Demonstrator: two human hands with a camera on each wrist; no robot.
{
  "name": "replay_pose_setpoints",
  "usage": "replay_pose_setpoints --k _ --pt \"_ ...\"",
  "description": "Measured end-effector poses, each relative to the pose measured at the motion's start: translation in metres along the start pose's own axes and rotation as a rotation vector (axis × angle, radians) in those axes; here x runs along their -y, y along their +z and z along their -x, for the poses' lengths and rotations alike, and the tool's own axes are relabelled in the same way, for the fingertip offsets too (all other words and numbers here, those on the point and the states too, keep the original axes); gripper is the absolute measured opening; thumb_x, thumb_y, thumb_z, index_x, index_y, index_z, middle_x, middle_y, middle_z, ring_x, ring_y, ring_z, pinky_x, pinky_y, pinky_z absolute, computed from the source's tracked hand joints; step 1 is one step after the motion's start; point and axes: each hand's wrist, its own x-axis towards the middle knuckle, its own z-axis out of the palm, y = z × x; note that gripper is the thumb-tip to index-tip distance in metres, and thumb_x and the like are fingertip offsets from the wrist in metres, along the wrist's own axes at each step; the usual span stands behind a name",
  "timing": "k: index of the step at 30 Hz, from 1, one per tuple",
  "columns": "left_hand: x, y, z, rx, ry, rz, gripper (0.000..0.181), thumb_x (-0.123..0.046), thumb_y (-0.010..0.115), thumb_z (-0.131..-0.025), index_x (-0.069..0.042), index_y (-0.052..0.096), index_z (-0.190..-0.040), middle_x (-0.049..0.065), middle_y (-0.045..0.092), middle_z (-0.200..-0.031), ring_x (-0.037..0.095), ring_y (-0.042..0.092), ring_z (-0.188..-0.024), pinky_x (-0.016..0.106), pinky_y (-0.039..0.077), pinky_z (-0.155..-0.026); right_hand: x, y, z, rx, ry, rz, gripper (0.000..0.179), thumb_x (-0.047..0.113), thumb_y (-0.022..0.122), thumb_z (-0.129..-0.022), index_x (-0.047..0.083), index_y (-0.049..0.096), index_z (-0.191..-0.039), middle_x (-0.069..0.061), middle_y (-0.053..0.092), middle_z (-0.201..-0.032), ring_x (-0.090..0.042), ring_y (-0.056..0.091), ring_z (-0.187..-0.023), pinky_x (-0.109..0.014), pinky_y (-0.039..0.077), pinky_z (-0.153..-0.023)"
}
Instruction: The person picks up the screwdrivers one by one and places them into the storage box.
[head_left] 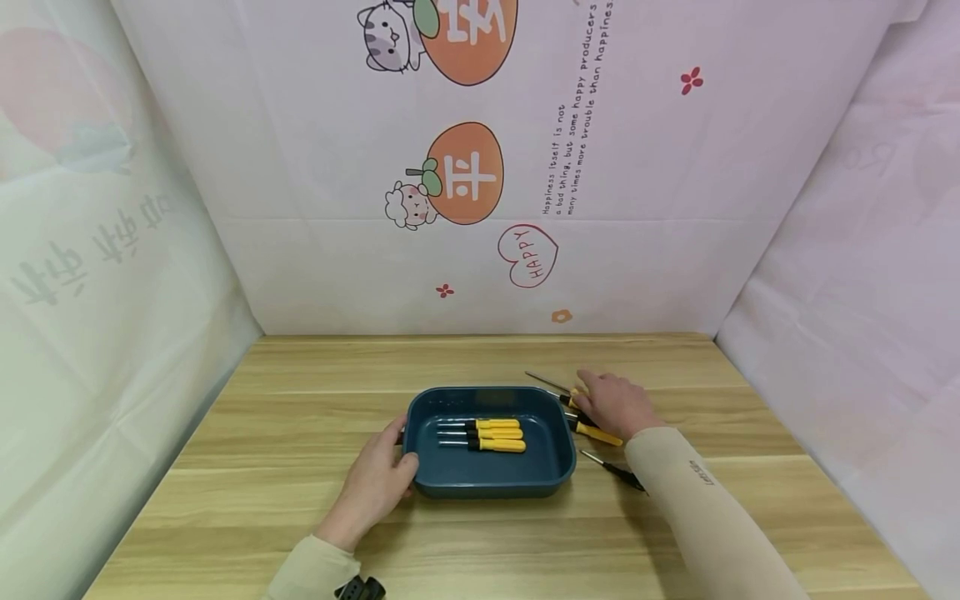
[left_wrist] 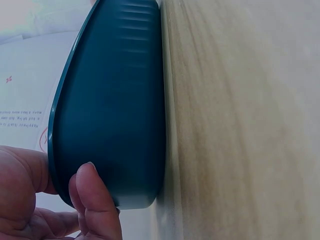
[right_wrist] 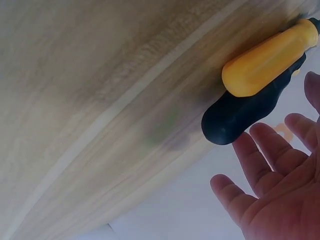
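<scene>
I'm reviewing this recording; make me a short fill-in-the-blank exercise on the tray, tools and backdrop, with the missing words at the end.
1. The left hand grips the tray, which contains ____ screwdrivers.
2. In the head view, the loose tools near the right hand lie on the tray's ____ side.
3. In the right wrist view, a yellow handle overlaps a ____ handle.
4. The heart on the backdrop reads ____.

Missing words: three; right; black; HAPPY.

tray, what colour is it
The tray is dark teal blue, best seen in the head view.
</scene>
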Motion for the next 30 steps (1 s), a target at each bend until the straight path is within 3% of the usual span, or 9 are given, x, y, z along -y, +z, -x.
replay_pose_setpoints --k 17,30 --pt "0.0009 -0.0001 0.0002 -0.002 0.005 -0.007 0.067 -0.010 0.055 -0.095 -0.002 0.038 -0.159 0.023 0.058 -0.139 0.013 0.060 -0.056 0.029 0.054 -0.059 0.0005 0.0013 -0.0012 0.064 0.011 -0.006 0.050 0.030 0.053 -0.109 0.007 0.050 -0.153 -0.026 0.061 -0.141 -0.047 0.059 -0.128 -0.064 0.051 -0.101" --pt "0.0007 0.0002 0.0001 0.001 0.002 -0.004 0.067 -0.009 0.055 -0.095 -0.002 0.038 -0.159 0.023 0.058 -0.139 0.014 0.061 -0.057 0.029 0.054 -0.058 -0.0015 0.0046 -0.0031 0.063 -0.010 0.011 0.037 0.026 0.057 -0.107 0.009 0.060 -0.140 -0.019 0.071 -0.122 -0.042 0.067 -0.114 -0.061 0.056 -0.090"
